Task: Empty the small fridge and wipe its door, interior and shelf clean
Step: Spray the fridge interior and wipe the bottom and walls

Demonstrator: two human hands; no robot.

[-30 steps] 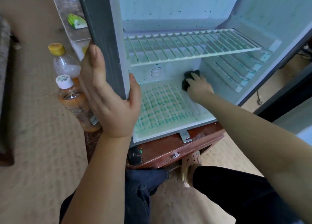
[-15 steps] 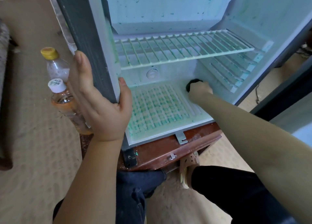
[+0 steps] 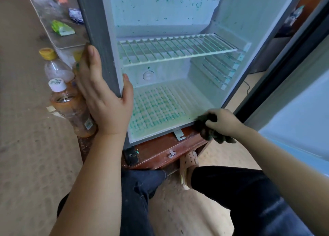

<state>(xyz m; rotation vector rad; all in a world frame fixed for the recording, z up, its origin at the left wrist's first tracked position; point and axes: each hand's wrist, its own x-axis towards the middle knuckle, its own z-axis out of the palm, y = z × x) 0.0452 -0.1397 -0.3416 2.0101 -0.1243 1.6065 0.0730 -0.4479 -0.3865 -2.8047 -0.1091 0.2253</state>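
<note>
The small fridge stands open on a low wooden stand, its white interior speckled with green stains. A wire shelf spans the middle, and the ribbed floor shows green marks. My left hand grips the fridge's left front edge, thumb inside. My right hand holds a dark cloth at the front right corner of the fridge floor, over its lip. The open door stands at the right.
Bottles stand on the floor left of the fridge: one with a yellow cap, one with a white cap and orange liquid. A green packet lies on a grey board. The wooden stand and my knees are below.
My right hand drew the dark cloth from the back right of the fridge floor forward to its front right edge. My left hand kept its grip on the fridge's left edge.
</note>
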